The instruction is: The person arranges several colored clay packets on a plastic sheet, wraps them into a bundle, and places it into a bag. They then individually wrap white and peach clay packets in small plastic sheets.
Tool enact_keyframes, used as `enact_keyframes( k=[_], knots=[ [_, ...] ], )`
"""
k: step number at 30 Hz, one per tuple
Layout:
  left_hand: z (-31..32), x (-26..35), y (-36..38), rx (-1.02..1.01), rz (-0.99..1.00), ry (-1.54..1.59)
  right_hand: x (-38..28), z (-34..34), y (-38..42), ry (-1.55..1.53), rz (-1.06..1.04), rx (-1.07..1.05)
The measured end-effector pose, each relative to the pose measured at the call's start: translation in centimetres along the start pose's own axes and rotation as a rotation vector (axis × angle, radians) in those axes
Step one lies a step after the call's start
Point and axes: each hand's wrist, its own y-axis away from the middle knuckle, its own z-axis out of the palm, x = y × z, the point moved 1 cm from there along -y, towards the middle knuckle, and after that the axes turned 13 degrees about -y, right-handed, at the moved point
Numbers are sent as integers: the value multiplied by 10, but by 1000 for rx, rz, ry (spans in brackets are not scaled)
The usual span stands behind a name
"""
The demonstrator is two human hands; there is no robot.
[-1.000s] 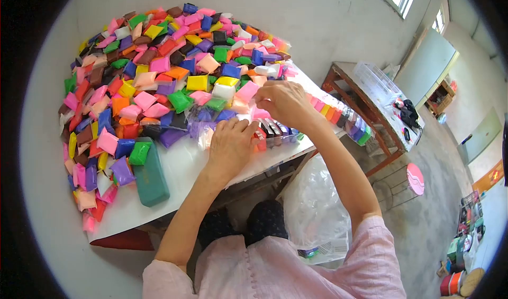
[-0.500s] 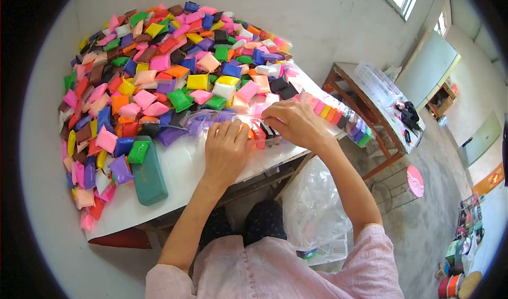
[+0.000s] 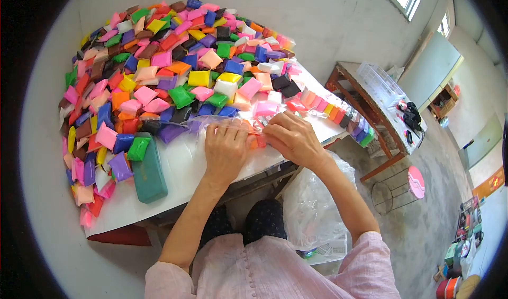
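Note:
My left hand is closed on a clear plastic bag that lies over the front of the table, its fingers bent over the film. Close on its right, my right hand pinches at the bag's edge, thumb and fingertips together. Between the hands, small orange packets show through the film; what lies directly under the fingertips is hidden. A red packet rests just beyond my right hand. Behind both hands spreads a big heap of soft coloured packets.
A green block-like case stands left on the white tabletop. A row of packets in clear wrapping runs along the right end. Below hangs a translucent bag. A side table and pink-topped stool stand to the right.
My right hand has shifted slightly down and closer to the left hand. Black packets seen between the hands before are now out of sight, and the red packet beyond the right hand shows.

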Motion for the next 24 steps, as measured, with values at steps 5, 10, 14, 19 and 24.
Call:
enact_keyframes(
  k=[5, 10, 14, 19, 24],
  knots=[
    [9, 1, 8, 59, 9, -67, 3, 13, 7, 144, -84, 13],
    [10, 2, 10, 106, 17, -119, 3, 18, 7, 234, -142, 52],
    [-3, -1, 11, 60, 28, -39, 3, 17, 7, 230, -134, 49],
    [-42, -7, 32, 185, -14, 2, 6, 19, 8, 191, -117, 80],
    [-63, -13, 12, 68, 36, -141, 9, 20, 8, 153, -116, 104]
  ],
)
